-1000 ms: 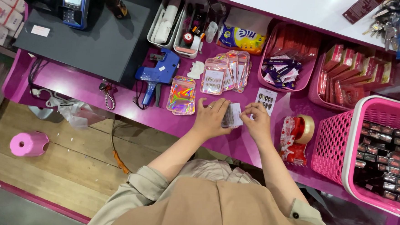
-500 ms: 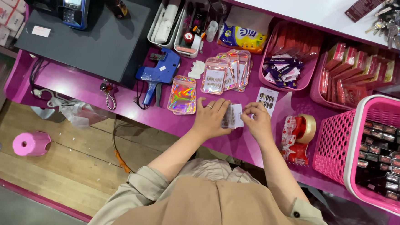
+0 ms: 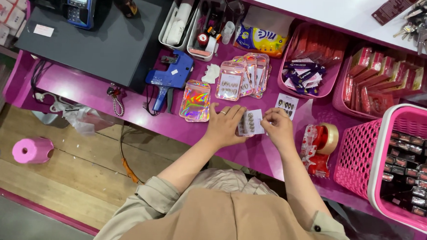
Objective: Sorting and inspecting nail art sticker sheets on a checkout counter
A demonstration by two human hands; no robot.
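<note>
My left hand (image 3: 226, 124) lies flat on the magenta counter (image 3: 88, 86), its fingertips pressing the left edge of a small white card of press-on nails (image 3: 252, 122). My right hand (image 3: 277, 127) pinches the same card at its right edge. A second white nail card (image 3: 287, 105) lies just beyond my right hand. A shiny holographic pouch (image 3: 195, 100) rests left of my left hand, and a fanned stack of packed pink pouches (image 3: 242, 77) sits behind it.
A blue price-label gun (image 3: 169, 76), a red tape dispenser (image 3: 319, 142), a pink basket (image 3: 396, 163) of dark boxes, pink trays of small packets (image 3: 307, 74), grey bins (image 3: 179, 21), a black mat (image 3: 100, 41) and a card terminal (image 3: 81, 1) surround the work spot. A pink roll (image 3: 31, 149) lies on the floor.
Both hands stay on the nail card; only the fingers have shifted slightly along its edges.
</note>
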